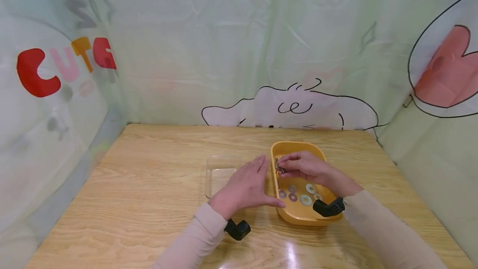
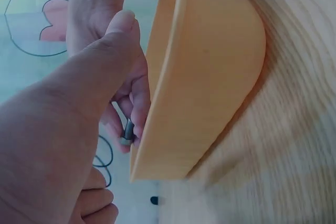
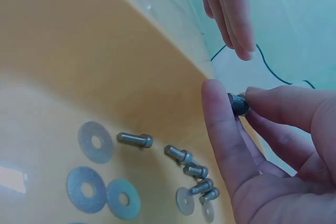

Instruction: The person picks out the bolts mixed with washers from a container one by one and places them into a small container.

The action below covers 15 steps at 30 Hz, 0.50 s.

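My right hand is over the far left part of an orange plastic tray. Between thumb and fingertips it pinches a small metal bolt, whose end also shows in the left wrist view. Below it in the right wrist view, several more bolts lie on the tray floor along the wall, with flat metal washers beside them. My left hand stands at the tray's left edge, fingers straight and thumb spread out by the rim. It holds nothing.
A clear plastic box stands on the wooden table left of the tray, partly hidden by my left hand. Behind the table hangs a pale printed curtain. Each wrist wears a black camera.
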Tool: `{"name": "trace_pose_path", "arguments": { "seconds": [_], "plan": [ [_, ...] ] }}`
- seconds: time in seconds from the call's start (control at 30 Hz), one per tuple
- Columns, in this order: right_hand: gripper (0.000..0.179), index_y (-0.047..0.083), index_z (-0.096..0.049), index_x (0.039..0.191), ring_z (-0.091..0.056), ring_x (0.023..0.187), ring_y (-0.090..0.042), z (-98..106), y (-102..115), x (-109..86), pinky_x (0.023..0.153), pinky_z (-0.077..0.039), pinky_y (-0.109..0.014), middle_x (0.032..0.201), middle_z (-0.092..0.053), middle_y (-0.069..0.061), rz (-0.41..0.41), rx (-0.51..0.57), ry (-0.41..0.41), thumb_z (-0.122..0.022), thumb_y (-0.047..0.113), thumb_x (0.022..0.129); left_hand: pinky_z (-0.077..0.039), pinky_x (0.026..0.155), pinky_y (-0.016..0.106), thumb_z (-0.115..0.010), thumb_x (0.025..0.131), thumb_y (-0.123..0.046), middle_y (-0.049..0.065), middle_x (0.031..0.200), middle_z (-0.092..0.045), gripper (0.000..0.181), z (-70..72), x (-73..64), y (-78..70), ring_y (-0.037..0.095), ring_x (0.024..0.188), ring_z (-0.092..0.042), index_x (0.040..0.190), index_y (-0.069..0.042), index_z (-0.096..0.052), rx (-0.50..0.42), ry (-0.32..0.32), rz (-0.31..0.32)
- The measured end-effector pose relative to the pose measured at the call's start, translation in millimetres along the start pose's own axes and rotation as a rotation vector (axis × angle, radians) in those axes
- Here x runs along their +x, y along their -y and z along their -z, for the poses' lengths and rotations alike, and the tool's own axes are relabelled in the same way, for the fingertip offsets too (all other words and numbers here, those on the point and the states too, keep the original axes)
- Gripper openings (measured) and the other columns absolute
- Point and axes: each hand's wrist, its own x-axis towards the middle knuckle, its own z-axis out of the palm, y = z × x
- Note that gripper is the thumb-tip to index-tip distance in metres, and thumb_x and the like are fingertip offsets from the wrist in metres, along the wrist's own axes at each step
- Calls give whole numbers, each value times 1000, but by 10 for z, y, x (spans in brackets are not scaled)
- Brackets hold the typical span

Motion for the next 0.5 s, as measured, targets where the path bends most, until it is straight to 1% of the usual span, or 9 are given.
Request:
{"name": "trace_pose_path", "arguments": {
  "seconds": [0.17, 0.33, 0.5],
  "plan": [
    [39, -21, -48, 130, -72, 95, -16, -53, 68, 25, 96, -55, -38, 108, -72, -14, 17, -22, -12, -54, 5, 100, -27, 123, 39, -60, 72, -84, 16, 165, -20, 126, 59, -65, 77, 27, 152, -25, 158, -2, -18, 11, -5, 15],
    [39, -20, -50, 128, -72, 95, -18, -110, 131, 52, 95, -55, -39, 108, -72, -16, 22, -48, -9, -56, 5, 100, -26, 123, 40, -60, 73, -83, 15, 165, -19, 126, 91, -126, 154, 27, 152, -23, 158, -1, -17, 5, -8, 34],
    [31, -16, -56, 123, -72, 95, -19, -176, 186, 75, 96, -55, -39, 104, -72, -12, 25, -64, -5, -56, 4, 100, -26, 123, 40, -59, 72, -85, 15, 165, -18, 126, 124, -203, 251, 27, 152, -23, 158, -2, -18, -11, -16, 65]
  ]
}}
